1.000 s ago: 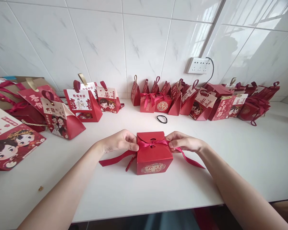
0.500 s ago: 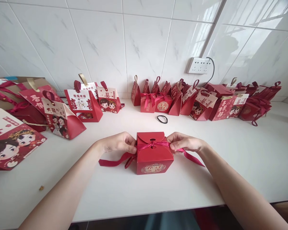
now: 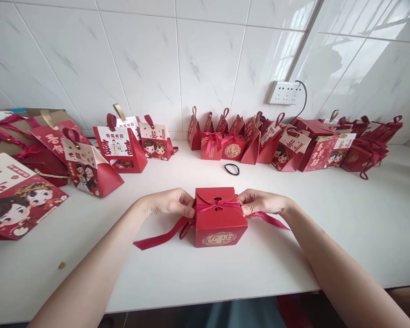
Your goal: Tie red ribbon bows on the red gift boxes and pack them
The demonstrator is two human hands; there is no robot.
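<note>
A small red gift box (image 3: 219,223) with a gold emblem on its front stands on the white counter (image 3: 198,273) in front of me. A red ribbon (image 3: 157,234) runs across its folded top flap and trails off on both sides. My left hand (image 3: 169,203) pinches the ribbon at the box's left edge. My right hand (image 3: 261,202) pinches it at the right edge. Both hands are closed on the ribbon, which is drawn taut across the top.
A row of red gift boxes and bags (image 3: 280,146) lines the tiled wall at the back. Larger bags with cartoon couples (image 3: 17,200) lie at the left. A black hair tie (image 3: 231,169) lies behind the box. A wall socket (image 3: 283,92) sits at upper right.
The ribbon across the box top has been pulled tighter and flatter. The left tail has swung lower and leftward on the counter. Both hands stayed at the box's sides.
</note>
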